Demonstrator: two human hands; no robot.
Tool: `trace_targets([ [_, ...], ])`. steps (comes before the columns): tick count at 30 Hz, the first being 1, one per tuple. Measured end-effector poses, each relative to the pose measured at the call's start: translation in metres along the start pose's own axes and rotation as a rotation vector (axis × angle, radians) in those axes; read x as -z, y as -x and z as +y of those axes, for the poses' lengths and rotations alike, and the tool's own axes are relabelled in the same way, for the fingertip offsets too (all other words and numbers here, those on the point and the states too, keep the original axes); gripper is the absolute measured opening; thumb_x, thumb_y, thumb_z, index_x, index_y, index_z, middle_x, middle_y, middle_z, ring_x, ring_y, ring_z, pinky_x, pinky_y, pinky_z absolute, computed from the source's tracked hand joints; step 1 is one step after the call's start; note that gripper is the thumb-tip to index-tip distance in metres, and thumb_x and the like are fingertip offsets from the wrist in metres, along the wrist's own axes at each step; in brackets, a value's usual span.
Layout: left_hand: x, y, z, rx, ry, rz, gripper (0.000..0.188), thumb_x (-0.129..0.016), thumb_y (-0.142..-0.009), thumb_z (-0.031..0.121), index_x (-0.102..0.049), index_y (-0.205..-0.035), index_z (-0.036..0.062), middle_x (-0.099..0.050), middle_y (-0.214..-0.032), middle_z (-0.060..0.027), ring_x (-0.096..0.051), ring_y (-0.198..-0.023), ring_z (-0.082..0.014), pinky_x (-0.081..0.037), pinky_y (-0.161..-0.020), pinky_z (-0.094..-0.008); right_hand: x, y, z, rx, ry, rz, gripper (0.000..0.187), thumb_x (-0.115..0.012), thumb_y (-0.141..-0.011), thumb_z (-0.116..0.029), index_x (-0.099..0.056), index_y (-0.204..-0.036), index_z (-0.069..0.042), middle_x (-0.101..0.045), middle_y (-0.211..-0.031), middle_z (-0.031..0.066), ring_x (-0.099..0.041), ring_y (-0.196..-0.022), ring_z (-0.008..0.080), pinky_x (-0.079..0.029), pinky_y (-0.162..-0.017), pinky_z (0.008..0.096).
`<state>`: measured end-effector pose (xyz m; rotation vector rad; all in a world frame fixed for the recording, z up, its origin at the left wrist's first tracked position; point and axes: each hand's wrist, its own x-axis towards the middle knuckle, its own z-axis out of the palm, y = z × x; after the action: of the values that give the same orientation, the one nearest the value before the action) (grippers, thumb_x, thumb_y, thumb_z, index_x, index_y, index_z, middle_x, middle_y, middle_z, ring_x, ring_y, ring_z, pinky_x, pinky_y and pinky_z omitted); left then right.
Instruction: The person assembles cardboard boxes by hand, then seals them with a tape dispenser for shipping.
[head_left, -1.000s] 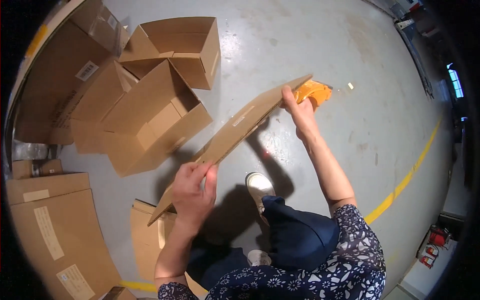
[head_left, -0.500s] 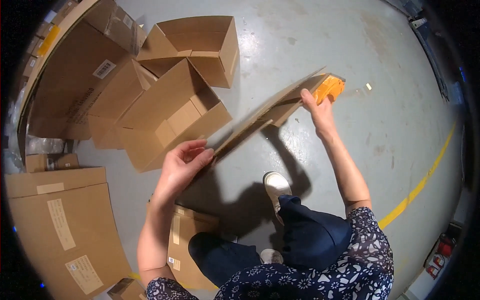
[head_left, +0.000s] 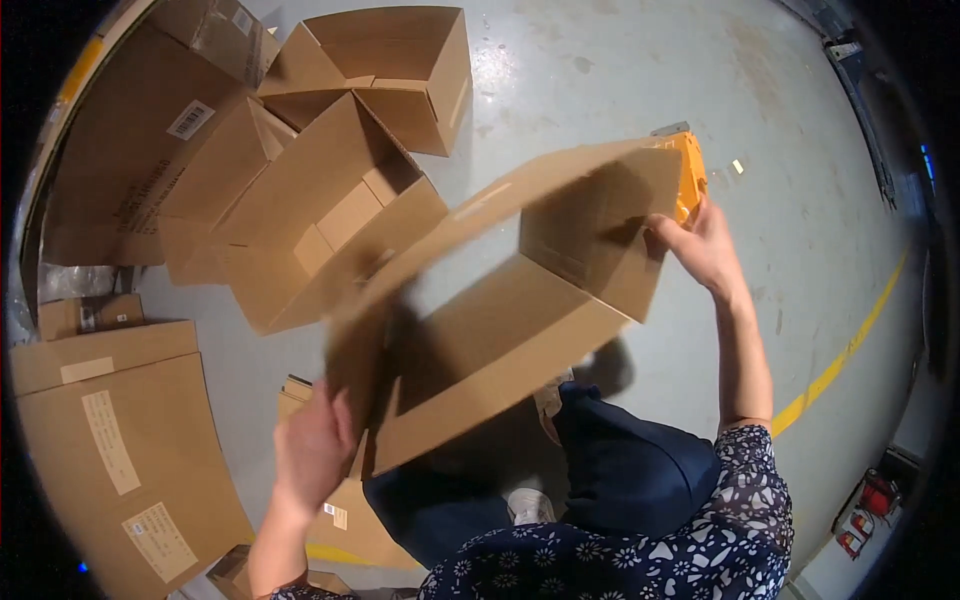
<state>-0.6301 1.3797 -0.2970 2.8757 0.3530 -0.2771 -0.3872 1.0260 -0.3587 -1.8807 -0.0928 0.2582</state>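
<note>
A brown cardboard box [head_left: 505,375] is held up in front of me, opened into a frame, and the floor shows through it. My left hand [head_left: 312,445], blurred by motion, grips its left end. On the other side, my right hand [head_left: 708,245] has its thumb over the box's right wall. That same hand also holds an orange tape dispenser [head_left: 691,178] against the outside of the wall; its fingers are partly hidden.
Two open cardboard boxes, one nearer [head_left: 335,215] and one farther [head_left: 400,75], stand at the far left. A big carton [head_left: 130,140] rises beside them. Flattened cardboard [head_left: 120,440] lies to the left. A yellow line [head_left: 840,365] crosses the grey floor [head_left: 620,70] at right.
The cardboard box has gone from nearly flat to opened out. My left hand has moved down and left, taking hold of its end; my right hand has shifted slightly right with the tape dispenser.
</note>
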Motion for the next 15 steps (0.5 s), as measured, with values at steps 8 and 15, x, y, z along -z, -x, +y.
trace_targets([
  [8,-0.006,-0.044,-0.008,0.27,0.265,-0.032,0.036,-0.042,-0.095,0.021,-0.051,-0.078,-0.0095,-0.055,-0.075,-0.0328,-0.053,-0.076,-0.0503,-0.043,-0.065,-0.0499,-0.004,-0.001,-0.044,0.417,1.082,-0.025,0.038,-0.066,-0.074,-0.01,-0.052,-0.106,0.004,-0.061,-0.084,0.0202,-0.062,-0.074,0.0298,-0.049,-0.066,0.0381],
  [15,-0.036,-0.064,0.026,0.305,0.077,0.116,0.029,-0.046,-0.091,0.018,-0.054,-0.097,-0.0093,-0.059,-0.069,-0.0268,-0.059,-0.068,-0.044,-0.047,-0.064,-0.0489,-0.057,0.009,-0.044,0.947,0.945,0.064,0.035,-0.067,-0.067,-0.001,-0.045,-0.095,0.005,-0.054,-0.057,0.0107,-0.052,-0.052,0.0345,-0.043,-0.074,0.0426],
])
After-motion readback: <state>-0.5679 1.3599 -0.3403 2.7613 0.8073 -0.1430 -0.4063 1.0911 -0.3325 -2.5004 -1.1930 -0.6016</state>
